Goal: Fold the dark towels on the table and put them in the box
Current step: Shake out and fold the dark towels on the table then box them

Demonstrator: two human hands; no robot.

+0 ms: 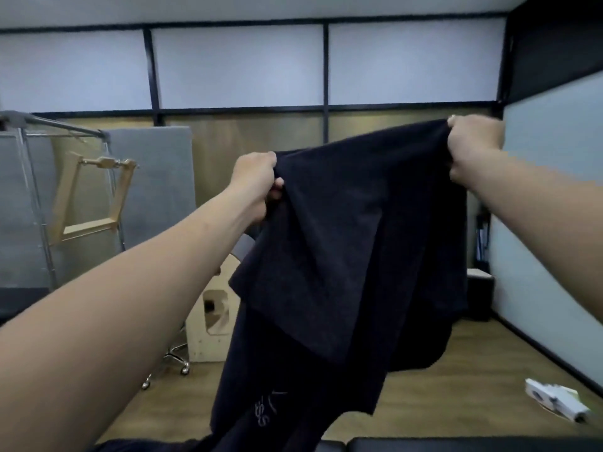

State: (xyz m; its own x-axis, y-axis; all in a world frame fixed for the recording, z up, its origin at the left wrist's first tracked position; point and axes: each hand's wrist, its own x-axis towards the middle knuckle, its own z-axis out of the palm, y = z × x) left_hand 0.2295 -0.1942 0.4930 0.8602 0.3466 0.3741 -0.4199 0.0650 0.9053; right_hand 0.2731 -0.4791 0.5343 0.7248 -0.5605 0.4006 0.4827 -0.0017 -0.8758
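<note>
A dark navy towel hangs in the air in front of me, held up by its top edge. My left hand grips the upper left corner. My right hand grips the upper right corner, higher than the left. The cloth droops in loose folds, and pale stitched lettering shows near its lower end. Its bottom reaches down to a dark surface at the frame's lower edge, where more dark cloth lies. No box for the towels is visible.
A metal clothes rack with a wooden hanger stands at the left before grey panels. A light wooden cabinet and a wheeled chair base sit behind the towel. A white object lies on the wooden floor at right. Glass partitions enclose the room.
</note>
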